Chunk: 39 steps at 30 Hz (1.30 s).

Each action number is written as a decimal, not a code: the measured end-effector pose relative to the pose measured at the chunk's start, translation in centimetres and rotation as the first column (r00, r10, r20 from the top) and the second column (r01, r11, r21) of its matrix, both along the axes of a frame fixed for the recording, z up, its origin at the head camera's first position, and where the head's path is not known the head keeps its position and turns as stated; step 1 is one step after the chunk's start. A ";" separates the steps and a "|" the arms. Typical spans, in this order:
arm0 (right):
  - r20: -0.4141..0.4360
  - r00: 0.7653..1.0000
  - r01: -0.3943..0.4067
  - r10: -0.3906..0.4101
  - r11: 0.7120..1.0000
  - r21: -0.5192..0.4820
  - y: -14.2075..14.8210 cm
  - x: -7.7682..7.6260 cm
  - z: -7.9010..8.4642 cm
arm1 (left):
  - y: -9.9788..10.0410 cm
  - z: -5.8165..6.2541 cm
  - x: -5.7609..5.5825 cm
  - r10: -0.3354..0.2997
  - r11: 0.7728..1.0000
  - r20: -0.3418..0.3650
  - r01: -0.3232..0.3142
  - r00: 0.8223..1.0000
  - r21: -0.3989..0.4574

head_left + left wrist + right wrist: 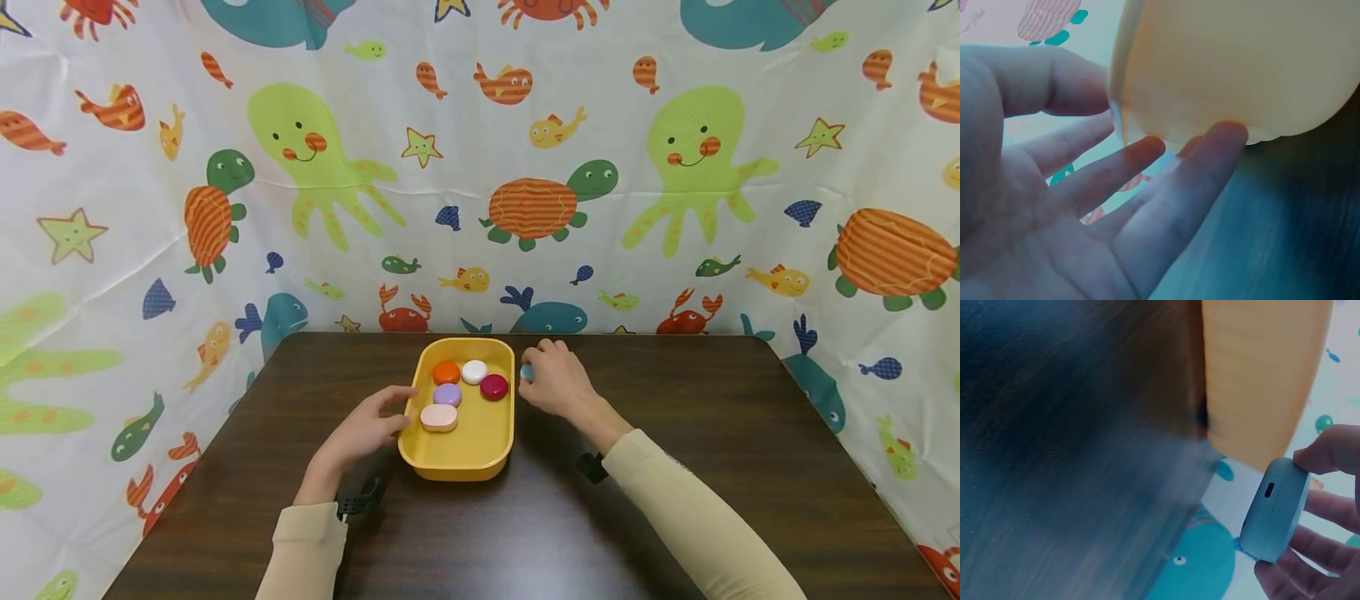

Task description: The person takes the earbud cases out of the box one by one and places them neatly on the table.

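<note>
Grip of right hand (555,379): thumb and fingers pinching blue case (1275,509); best kept clear of yellow tray (457,473) rim. Left hand (365,428) loosely spread, tray's side.

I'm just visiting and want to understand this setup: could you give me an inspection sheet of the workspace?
Surface: dark wood-look table.
Job's things: a yellow tray holds an orange piece, a white piece, a purple piece, a dark red piece and an oblong pink piece; a blue piece with a small dark slot is outside it.
Clutter: nothing seen.
Grippers: bare human hands; the left hand touches the tray's left side, the right hand pinches the blue piece just right of the tray.
Cables: nothing seen for certain.
Surroundings: white sheeting printed with sea animals, behind and at both sides.
</note>
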State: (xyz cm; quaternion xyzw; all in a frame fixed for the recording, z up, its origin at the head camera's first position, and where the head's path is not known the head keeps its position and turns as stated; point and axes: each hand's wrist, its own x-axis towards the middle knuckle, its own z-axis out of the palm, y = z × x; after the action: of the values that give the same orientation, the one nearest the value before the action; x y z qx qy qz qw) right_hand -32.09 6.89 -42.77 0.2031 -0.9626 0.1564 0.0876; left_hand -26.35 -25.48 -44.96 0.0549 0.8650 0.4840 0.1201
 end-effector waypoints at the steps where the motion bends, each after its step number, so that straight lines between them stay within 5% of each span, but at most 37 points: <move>1: 0.002 1.000 -0.001 0.001 1.000 -0.003 0.0 -0.1 -0.2 | 0.0 0.0 0.0 0.000 1.000 0.002 0.000 1.000 0.001; 25: 0.160 0.985 0.048 -0.058 0.997 0.068 0.0 -2.3 -2.4 | 0.1 -0.3 -0.1 0.011 0.999 0.014 -0.011 1.000 0.035; 39: 0.182 0.982 0.037 -0.052 0.996 0.086 0.1 -2.9 -3.3 | 0.2 -0.1 0.1 0.011 0.999 0.018 -0.011 1.000 0.051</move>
State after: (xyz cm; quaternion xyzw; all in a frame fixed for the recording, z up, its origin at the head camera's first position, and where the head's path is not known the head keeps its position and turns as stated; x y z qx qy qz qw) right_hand -35.01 7.04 -46.06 0.1697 -0.9765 0.1328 -0.0065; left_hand -26.28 -25.30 -45.02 0.0488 0.8516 0.5070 0.1238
